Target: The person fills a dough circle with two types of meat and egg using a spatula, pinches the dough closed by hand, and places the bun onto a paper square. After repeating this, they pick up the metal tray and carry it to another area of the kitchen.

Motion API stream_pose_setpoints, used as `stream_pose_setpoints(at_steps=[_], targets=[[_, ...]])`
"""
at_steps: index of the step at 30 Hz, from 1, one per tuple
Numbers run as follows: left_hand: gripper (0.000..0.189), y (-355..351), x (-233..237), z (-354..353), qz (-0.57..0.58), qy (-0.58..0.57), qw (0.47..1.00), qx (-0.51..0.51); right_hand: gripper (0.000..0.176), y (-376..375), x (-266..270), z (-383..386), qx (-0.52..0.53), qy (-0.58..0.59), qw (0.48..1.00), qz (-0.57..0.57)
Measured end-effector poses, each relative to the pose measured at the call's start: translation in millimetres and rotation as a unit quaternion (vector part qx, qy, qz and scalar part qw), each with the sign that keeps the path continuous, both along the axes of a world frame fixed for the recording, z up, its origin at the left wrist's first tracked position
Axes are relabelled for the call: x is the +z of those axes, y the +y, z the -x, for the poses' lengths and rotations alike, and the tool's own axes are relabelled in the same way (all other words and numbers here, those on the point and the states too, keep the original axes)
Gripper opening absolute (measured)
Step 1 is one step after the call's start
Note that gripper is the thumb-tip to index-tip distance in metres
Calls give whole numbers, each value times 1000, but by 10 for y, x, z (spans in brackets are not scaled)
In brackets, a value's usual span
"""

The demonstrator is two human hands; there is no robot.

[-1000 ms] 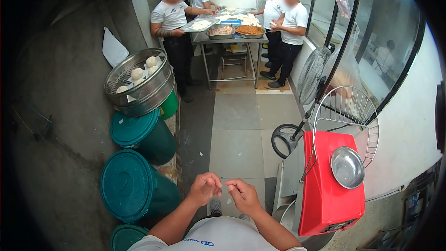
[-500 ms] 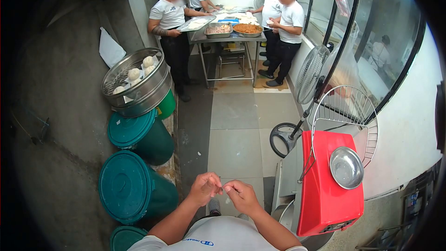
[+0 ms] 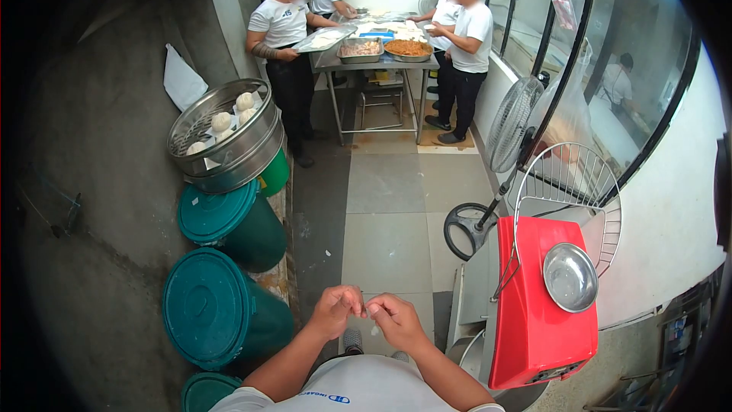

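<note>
My left hand [image 3: 338, 311] and my right hand [image 3: 396, 320] are held up in front of my chest, above the tiled floor [image 3: 385, 248]. Their fingertips come together, almost touching. The left fingers curl inward toward the thumb. On the right, thumb and fingers are pinched. Whether a small thing sits between the fingertips is too fine to make out. Nearest to the right hand is a red machine [image 3: 526, 336] with a metal bowl [image 3: 570, 278] on top. Lidded green bins [image 3: 202, 301] stand to the left.
A round metal steamer [image 3: 229, 164] holding several white buns [image 3: 222, 122] rests beyond the bins. Right of the walkway are a standing fan [image 3: 515, 126] and a wire guard [image 3: 568, 151]. Several people work around a metal table [image 3: 358, 61] with filled trays [image 3: 408, 49] at the back.
My hands stay together, with the left fingers curled slightly more. At the back table, a person in a white cap has turned and raised their hands toward the table.
</note>
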State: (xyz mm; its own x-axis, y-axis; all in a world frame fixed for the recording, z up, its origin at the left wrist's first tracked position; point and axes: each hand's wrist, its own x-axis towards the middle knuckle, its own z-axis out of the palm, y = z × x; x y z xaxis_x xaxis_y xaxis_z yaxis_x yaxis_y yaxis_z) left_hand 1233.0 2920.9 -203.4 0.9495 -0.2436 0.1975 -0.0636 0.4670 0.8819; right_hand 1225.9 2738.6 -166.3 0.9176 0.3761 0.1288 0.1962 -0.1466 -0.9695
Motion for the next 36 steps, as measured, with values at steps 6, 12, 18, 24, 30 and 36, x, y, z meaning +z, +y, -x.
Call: stream_pose_setpoints(at_steps=[6,12,18,24,30,36], targets=[[70,73,2,14,-44,-5,995,-87,22,82,-40,-10,-33,-91,995,-12],[87,85,-164,52,-126,68,974,-177,37,61,65,-33,60,-185,979,58],[107,216,-181,-47,-35,74,977,-199,37,30,119,-34,66,-184,975,109],[107,207,-112,-14,-24,91,983,-160,39,-10,86,-55,51,-207,966,147],[101,182,-150,40,-15,106,982,-153,39,19,-1,8,38,-191,972,133],[97,193,-160,61,-13,107,981,-159,40,16,41,36,44,-170,975,137]])
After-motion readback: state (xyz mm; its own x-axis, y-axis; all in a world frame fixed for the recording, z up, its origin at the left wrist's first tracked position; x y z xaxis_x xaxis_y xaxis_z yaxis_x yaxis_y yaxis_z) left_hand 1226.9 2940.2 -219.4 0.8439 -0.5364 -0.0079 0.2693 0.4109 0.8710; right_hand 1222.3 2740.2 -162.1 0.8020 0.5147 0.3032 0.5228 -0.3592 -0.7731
